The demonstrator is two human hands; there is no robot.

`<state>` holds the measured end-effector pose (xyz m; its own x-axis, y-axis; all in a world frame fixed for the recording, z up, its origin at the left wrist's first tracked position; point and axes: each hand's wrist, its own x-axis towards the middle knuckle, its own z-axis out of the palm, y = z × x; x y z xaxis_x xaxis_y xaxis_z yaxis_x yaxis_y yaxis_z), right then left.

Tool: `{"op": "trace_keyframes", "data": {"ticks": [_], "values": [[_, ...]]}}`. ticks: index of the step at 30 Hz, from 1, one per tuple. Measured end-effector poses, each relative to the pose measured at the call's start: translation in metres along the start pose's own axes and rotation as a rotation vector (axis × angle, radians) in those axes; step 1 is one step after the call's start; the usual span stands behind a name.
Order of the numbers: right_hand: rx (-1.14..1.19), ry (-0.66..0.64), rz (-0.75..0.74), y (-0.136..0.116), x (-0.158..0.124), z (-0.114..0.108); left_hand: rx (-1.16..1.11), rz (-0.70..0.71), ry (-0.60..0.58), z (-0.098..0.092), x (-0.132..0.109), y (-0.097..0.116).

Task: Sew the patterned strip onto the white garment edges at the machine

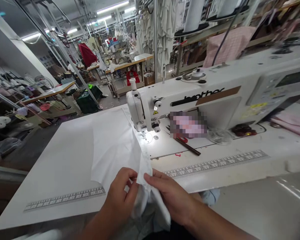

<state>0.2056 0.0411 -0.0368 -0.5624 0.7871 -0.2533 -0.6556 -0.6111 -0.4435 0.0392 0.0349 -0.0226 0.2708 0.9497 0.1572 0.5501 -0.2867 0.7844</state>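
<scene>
**Head view.** The left hand (pixel 120 195) and right hand (pixel 171 196) are close together at the near edge of the worktop (pixel 52 186), each clamped on a fold of white cloth (pixel 115 150) between thumb and fingers. The cloth bunches between the hands and hangs below the worktop edge. Its far part lies flat on the worktop and reaches the presser foot (pixel 143 135) of a Brother sewing machine (pixel 202 90), lit by a small lamp; whether it passes under the foot cannot be told. Right of the foot lie a dark-shafted tool (pixel 188 147) with a red part at one end and a pixelated patch (pixel 187 125) hiding an object. Printed rulers (pixel 65 200) run along the worktop's near side. Pink cloth (pixel 292 121) lies at far right, and thread cones (pixel 193 13) stand behind the machine. Beyond are further worktops (pixel 130 63) and hanging white garments (pixel 165 30).
</scene>
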Motion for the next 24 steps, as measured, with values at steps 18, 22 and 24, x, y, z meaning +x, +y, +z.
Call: {"op": "trace_keyframes", "data": {"ticks": [18,22,24], "values": [[-0.245,0.050,0.078,-0.005,-0.001,0.017,0.042,0.104,0.264,0.008,-0.011,0.005],[-0.232,0.079,0.081,-0.006,0.002,0.017,0.353,0.535,0.182,-0.006,-0.005,0.001],[-0.215,0.080,0.120,-0.007,0.004,0.018,0.529,0.706,0.115,-0.016,0.000,0.000]]}}
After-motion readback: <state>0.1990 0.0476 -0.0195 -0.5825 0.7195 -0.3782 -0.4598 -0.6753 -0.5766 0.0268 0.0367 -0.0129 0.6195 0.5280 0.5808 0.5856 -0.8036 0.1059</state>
